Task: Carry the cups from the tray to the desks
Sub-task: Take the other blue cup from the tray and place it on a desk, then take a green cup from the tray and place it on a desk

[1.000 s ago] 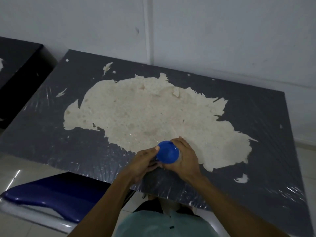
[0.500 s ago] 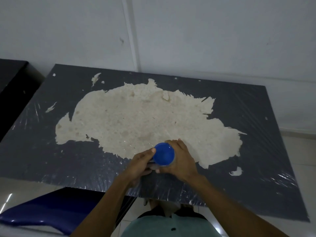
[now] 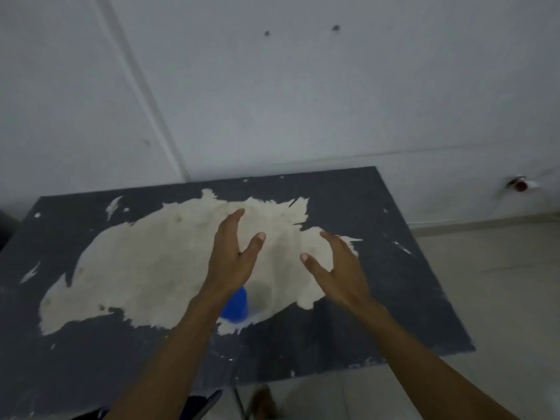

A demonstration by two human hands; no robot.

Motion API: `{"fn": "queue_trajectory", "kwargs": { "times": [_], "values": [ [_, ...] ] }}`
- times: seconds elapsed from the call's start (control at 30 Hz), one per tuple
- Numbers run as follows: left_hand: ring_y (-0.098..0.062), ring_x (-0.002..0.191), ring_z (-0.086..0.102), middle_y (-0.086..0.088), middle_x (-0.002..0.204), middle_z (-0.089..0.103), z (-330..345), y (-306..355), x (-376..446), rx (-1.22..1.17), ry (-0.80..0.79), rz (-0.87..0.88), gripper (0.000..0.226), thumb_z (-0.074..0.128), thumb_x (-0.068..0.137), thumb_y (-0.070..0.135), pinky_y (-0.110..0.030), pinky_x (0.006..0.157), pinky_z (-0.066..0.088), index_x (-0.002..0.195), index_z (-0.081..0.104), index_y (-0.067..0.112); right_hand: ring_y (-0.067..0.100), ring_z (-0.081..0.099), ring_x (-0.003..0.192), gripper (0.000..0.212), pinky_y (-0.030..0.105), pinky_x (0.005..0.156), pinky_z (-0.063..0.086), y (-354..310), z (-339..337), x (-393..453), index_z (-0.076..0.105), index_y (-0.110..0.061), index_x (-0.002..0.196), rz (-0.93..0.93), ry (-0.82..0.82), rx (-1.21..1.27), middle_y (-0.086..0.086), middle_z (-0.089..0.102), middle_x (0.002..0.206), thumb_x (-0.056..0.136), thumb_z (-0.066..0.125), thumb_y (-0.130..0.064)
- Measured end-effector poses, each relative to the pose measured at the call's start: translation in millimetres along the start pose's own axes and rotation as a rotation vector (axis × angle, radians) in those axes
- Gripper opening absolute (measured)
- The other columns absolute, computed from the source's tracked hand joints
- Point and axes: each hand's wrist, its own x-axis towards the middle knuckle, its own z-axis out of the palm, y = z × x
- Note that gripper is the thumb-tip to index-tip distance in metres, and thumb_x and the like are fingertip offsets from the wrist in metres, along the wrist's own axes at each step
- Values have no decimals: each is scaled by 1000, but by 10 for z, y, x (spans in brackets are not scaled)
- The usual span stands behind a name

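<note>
**Cup released, both hands lifted clear**

Let go of within the last half second: blue cup [image 3: 235, 306], earlier clasped between both palms, now standing alone on the table [image 3: 363, 313]. Upside down, apparently, with the broad end on the surface, though half hidden behind the left wrist. Set near the front edge, on the lower fringe of the big pale patch [image 3: 169, 268] where the dark covering had peeled away.

Taken as one delivery finished. No tray and no other cups in sight, so number remaining impossible to judge. Probably next: a walk back to the tray for another cup.

Left hand [image 3: 231, 256] raised above and beyond the cup, fingers straight and thumb splayed, holding nothing. Right hand [image 3: 336, 268] off to the cup's right, likewise spread and empty, thumb turned inward. Both clear of the cup, neither touching it; left forearm crossing in front of its left side. Beyond the table, only bare white wall [image 3: 303, 101].
</note>
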Motion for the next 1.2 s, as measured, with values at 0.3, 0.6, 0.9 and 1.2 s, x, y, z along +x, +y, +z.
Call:
{"fn": "queue_trajectory", "kwargs": {
  "times": [0.3, 0.6, 0.9, 1.2],
  "values": [
    [-23, 145, 25, -5, 156, 31, 1348, 1557, -195, 123, -161, 336, 60, 54, 95, 37, -46, 118, 24, 147, 31, 21, 20, 39, 138, 77, 41, 106, 38, 486, -1970, -275, 33, -30, 146, -21, 325, -38, -2, 39, 152, 83, 53, -69],
    [-21, 143, 27, -6, 154, 34, 3047, 3106, -669, 22, -355, 643, 56, 56, 95, 34, -39, 114, 25, 145, 36, 18, 22, 24, 147, 84, 51, 112, 31, 1283, -3814, -982, 29, -33, 147, 163, 659, -187, -2, 29, 159, 78, 53, -75],
    [-22, 138, 37, -7, 147, 46, 4608, 4332, -1036, 13, -580, 909, 54, 60, 92, 33, -36, 113, 30, 140, 44, 13, 25, 34, 142, 75, 54, 105, 42, 2082, -5223, -1528, 38, -25, 143, 354, 920, -255, 6, 40, 152, 83, 58, -64],
    [-27, 137, 37, -11, 145, 47, 6467, 5641, -1013, 28, -719, 1117, 57, 60, 91, 35, -39, 113, 31, 140, 44, 10, 21, 48, 125, 70, 30, 86, 40, 3123, -6735, -1553, 40, -26, 140, 497, 1060, -320, 3, 49, 140, 82, 65, -57]
  ]
}}
